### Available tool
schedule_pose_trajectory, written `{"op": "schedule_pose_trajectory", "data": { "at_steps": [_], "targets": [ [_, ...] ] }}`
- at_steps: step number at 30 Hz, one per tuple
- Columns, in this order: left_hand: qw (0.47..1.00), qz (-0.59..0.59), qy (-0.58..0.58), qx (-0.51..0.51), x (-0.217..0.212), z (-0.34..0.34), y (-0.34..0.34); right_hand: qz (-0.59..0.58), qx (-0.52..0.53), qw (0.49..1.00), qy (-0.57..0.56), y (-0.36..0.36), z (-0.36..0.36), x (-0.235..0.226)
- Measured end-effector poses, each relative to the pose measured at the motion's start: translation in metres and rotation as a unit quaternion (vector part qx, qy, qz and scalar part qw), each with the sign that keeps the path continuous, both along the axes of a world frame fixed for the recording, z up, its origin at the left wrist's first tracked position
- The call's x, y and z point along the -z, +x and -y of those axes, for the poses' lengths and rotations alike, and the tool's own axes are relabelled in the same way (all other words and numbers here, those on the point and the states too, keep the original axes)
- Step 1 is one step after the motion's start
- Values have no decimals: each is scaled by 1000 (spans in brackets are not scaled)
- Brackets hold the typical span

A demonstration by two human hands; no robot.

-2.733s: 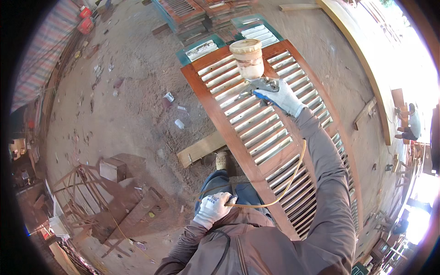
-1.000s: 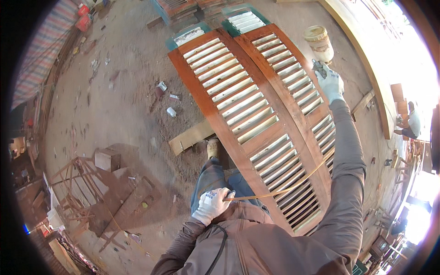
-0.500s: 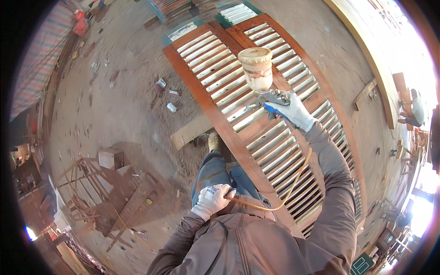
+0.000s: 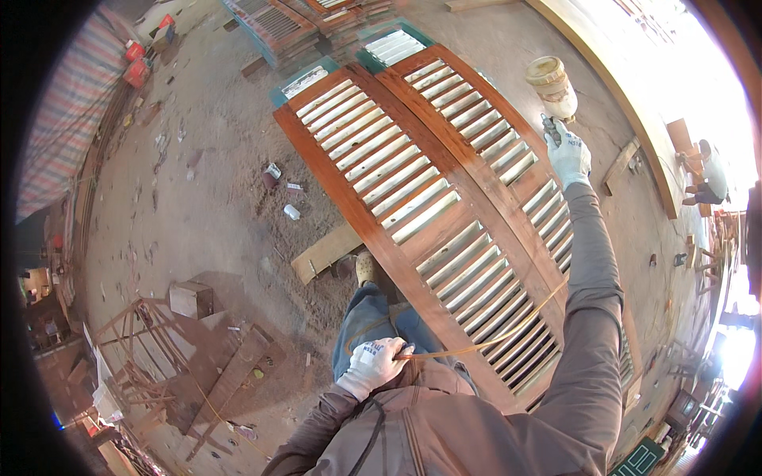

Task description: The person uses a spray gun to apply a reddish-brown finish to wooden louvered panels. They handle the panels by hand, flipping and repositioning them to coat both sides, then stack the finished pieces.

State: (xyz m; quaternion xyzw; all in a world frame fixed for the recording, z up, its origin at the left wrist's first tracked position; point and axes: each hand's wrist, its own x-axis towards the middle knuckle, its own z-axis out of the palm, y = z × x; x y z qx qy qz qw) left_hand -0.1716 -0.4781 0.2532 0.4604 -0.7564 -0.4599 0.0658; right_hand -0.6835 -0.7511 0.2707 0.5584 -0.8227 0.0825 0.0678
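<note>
Gloved in white, my right hand is closed around a spray gun whose upright pot shows whitish and brown streaks. The gun is held past the right edge of two louvered shutter panels lying side by side, the left panel and the right panel. Both have reddish-brown frames, shinier toward the far end, with pale slats between. At my waist, my left hand in a white glove grips a thin yellow air hose. From there the hose rises toward my right forearm. My fingers hide the gun's trigger.
A wooden board sticks out beneath the panels' left side. More shutters are stacked at the far end. Left of my legs stand a small box and a heap of thin wood pieces. Another person is at the far right.
My right hand has swung the spray gun right and away, from above the panels to past their right edge. The hose is pulled straighter. My left hand stays near my waist.
</note>
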Motion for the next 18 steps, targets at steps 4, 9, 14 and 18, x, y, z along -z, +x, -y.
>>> {"op": "schedule_pose_trajectory", "data": {
  "at_steps": [4, 9, 14, 18],
  "targets": [
    [1000, 7, 0, 5, 1, -10, -1, 95, -77, 992, 26, 44, -40, -20],
    [999, 29, -4, 34, 8, -23, -7, 324, -202, 923, 43, 106, -103, -16],
    [996, 45, 17, 79, 9, -35, -20, 627, -159, 744, 168, 157, -142, -13],
    [996, 5, -40, 75, 15, -52, -34, 597, -183, 756, 195, 147, -144, -12]
  ]
}}
